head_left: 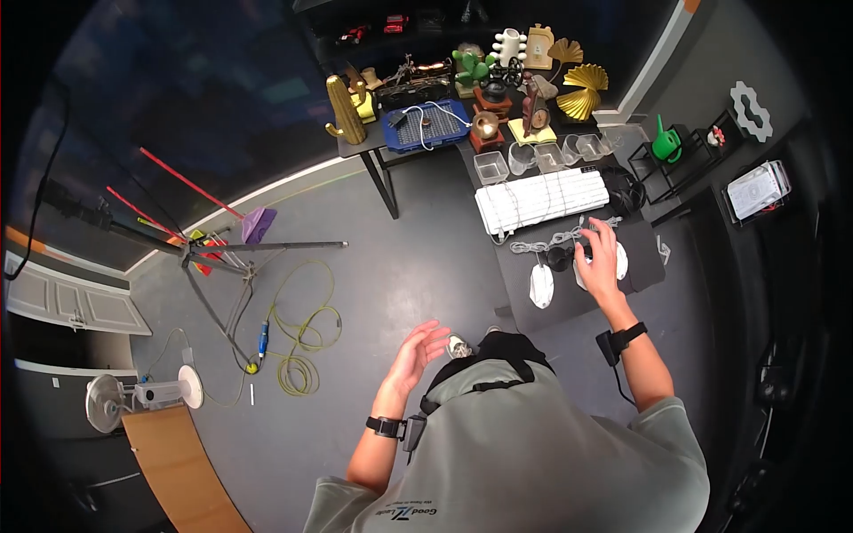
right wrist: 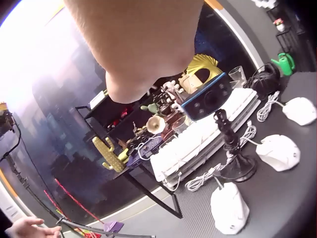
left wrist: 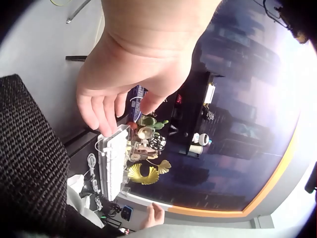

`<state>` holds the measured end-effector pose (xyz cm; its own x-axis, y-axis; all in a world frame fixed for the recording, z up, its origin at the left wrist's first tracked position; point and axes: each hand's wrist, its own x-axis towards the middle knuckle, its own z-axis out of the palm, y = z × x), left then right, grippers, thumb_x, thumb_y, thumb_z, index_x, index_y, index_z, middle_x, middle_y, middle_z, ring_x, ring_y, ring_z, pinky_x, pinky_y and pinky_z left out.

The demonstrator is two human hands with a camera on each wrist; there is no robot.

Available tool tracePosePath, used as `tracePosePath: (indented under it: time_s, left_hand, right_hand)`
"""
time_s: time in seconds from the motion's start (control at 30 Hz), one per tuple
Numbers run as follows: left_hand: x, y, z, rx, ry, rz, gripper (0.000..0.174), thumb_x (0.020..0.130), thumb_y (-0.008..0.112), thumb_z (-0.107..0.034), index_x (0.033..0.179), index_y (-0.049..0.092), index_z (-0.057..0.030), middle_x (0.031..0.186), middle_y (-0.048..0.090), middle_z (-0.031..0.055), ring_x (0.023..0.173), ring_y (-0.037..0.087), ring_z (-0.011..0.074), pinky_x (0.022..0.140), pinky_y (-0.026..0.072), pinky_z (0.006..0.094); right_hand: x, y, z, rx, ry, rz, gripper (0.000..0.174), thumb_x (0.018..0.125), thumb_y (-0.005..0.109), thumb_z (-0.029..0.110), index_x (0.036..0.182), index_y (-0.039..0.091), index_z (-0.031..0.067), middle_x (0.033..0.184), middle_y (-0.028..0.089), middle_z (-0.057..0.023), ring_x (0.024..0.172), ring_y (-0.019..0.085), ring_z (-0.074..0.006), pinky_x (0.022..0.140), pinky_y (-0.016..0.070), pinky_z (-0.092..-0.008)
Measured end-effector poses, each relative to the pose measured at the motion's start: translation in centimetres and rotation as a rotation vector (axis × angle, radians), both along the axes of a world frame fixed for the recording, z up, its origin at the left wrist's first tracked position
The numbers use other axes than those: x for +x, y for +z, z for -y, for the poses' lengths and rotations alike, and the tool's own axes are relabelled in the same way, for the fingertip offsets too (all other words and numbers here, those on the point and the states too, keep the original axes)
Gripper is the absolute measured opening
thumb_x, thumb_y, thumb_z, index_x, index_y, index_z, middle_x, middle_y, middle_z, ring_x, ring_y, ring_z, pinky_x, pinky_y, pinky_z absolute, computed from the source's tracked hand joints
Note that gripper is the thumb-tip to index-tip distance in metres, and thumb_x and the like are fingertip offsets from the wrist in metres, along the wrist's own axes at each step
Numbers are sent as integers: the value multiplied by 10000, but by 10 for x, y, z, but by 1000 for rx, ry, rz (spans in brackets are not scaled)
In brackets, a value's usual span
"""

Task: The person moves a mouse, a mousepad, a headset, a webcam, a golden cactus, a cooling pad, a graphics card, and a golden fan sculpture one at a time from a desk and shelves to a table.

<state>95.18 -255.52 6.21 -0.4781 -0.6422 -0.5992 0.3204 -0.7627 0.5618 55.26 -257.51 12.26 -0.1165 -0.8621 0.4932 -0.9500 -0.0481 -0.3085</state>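
Observation:
In the head view, my right hand (head_left: 601, 262) is over the dark table among the white mice, its fingers apart and bent. A white mouse (head_left: 541, 287) lies left of it, and another (head_left: 621, 260) beside it. The right wrist view shows a black stand (right wrist: 237, 166) upright between mice, with a blue-edged black device (right wrist: 205, 97) at its top; whether they join, I cannot tell. No finger shows on the device; the fingertips are hidden in that view. My left hand (head_left: 414, 357) hangs empty in front of the body, fingers loosely extended.
White keyboards (head_left: 542, 202) lie stacked behind the mice, with clear containers (head_left: 490, 167) and a blue tray (head_left: 425, 124) farther back. Black headphones (head_left: 625, 189) are right of the keyboards. A tripod (head_left: 191, 253) and yellow cable (head_left: 302, 346) occupy the left floor.

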Motion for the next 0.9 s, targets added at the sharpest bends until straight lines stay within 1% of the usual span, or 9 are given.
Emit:
tracePosePath:
  time_s: [0.1, 0.13, 0.2, 0.27, 0.43, 0.5, 0.6, 0.73, 0.9]
  left_hand:
    - [-4, 2, -2, -23, -4, -7, 396, 921, 449, -239, 1261, 435, -37, 1202, 558, 156, 1027, 573, 216, 875, 455, 319]
    - [-5, 4, -2, -32, -1, -11, 398, 921, 450, -241, 1262, 433, -37, 1202, 558, 156, 1029, 572, 216, 878, 454, 320]
    - [-3, 9, -4, -45, 26, -7, 401, 922, 449, -239, 1266, 428, -36, 1203, 555, 159, 1035, 568, 221, 883, 450, 323]
    - [4, 13, -6, -69, 89, -4, 400, 925, 442, -233, 1272, 424, -34, 1207, 551, 163, 1042, 565, 232, 886, 450, 326]
    - [35, 4, -11, -41, 189, 66, 385, 931, 414, -212, 1270, 429, -32, 1220, 543, 172, 1050, 562, 241, 885, 454, 337]
    - [45, -3, -7, -1, 208, 104, 380, 936, 379, -196, 1277, 428, -33, 1224, 543, 165, 1058, 559, 230, 884, 450, 320]
    - [51, 4, 12, 13, 194, 157, 379, 933, 379, -193, 1274, 430, -38, 1227, 544, 159, 1061, 558, 227, 884, 450, 322]
    - [63, 8, 64, -44, 148, 222, 368, 932, 376, -187, 1265, 436, -40, 1219, 550, 156, 1055, 562, 230, 884, 450, 325]
    - [79, 17, 159, -47, 111, 294, 336, 922, 387, -170, 1228, 455, -48, 1178, 573, 148, 1009, 580, 222, 853, 460, 320]
  right_hand:
    - [32, 7, 1, -51, 132, 98, 140, 743, 578, 47, 880, 576, 15, 1103, 532, -168, 1052, 484, -362, 898, 403, -436]
    - [43, 3, 2, -47, 183, 116, 127, 748, 583, 47, 871, 579, 17, 1011, 570, -153, 960, 534, -338, 828, 441, -406]
    - [50, -19, 2, 240, 337, 282, 117, 767, 581, 80, 871, 591, 26, 907, 594, -129, 833, 575, -314, 735, 469, -384]
    - [70, -23, 2, 408, 304, 314, 125, 792, 570, 119, 883, 602, 39, 843, 602, -114, 764, 592, -304, 684, 477, -378]
    - [95, -47, 23, 567, 416, 391, 160, 826, 553, 161, 931, 604, 53, 893, 616, -111, 826, 614, -291, 718, 489, -381]
    - [103, -53, 37, 639, 474, 408, 169, 832, 552, 173, 945, 606, 59, 901, 623, -110, 848, 621, -284, 732, 492, -381]
    - [115, -61, 59, 656, 448, 424, 174, 828, 553, 172, 953, 607, 63, 903, 627, -110, 846, 624, -283, 732, 494, -383]
    - [125, -81, 94, 631, 442, 527, 183, 825, 549, 173, 961, 604, 64, 905, 630, -111, 847, 625, -277, 729, 496, -380]
    - [130, -99, 146, 578, 391, 611, 187, 830, 561, 169, 966, 606, 49, 905, 637, -125, 819, 637, -275, 727, 502, -364]
